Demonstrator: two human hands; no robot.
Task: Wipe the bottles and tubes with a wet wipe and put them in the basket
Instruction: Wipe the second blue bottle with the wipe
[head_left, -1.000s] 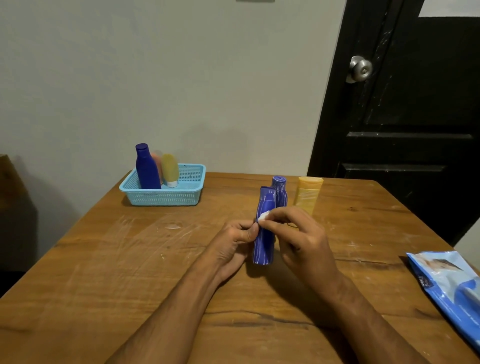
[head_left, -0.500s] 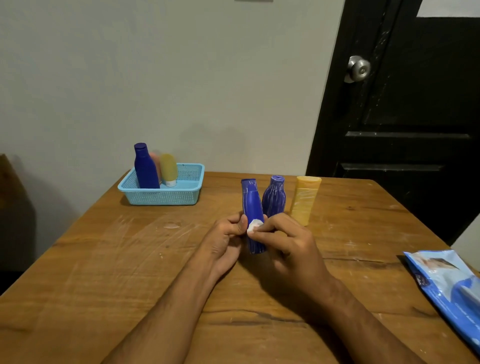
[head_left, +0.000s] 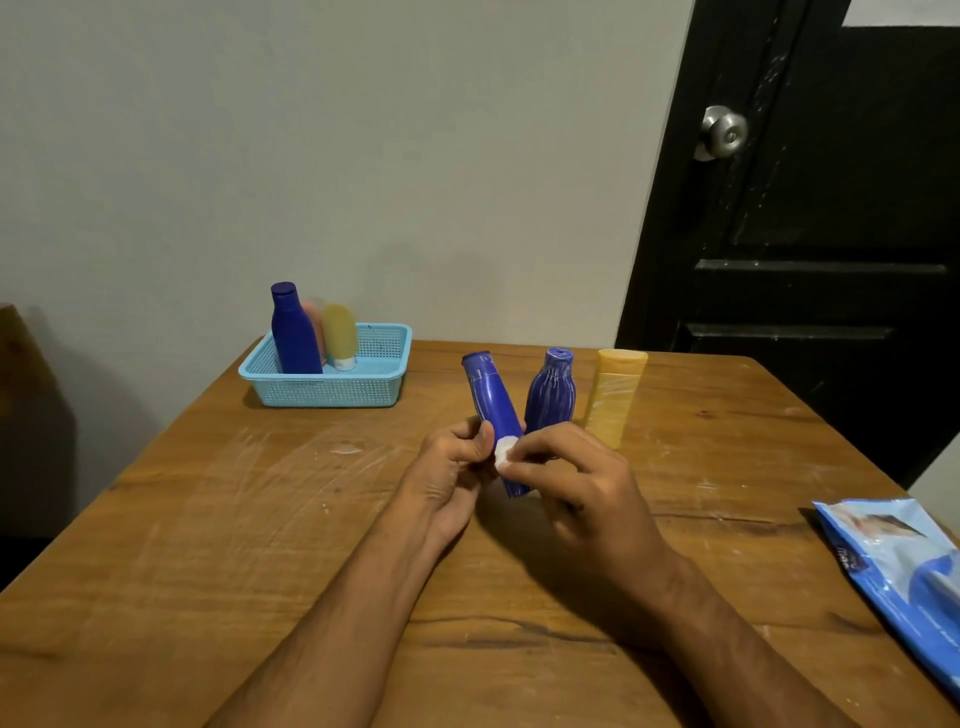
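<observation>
My left hand grips a blue tube near its lower end, cap up and tilted left, above the middle of the wooden table. My right hand pinches a small white wet wipe against the tube's lower part. Behind the tube a ribbed blue bottle and a yellow tube stand upright. At the back left, a light blue basket holds a blue bottle, a pinkish tube and a yellow-green tube.
A blue pack of wet wipes lies at the table's right edge. A black door with a metal knob stands behind the table on the right, beside a plain wall.
The blue tube has turned from its flat face to edge-on and now tilts left. The wipe has slid from the tube's upper part down toward its lower end.
</observation>
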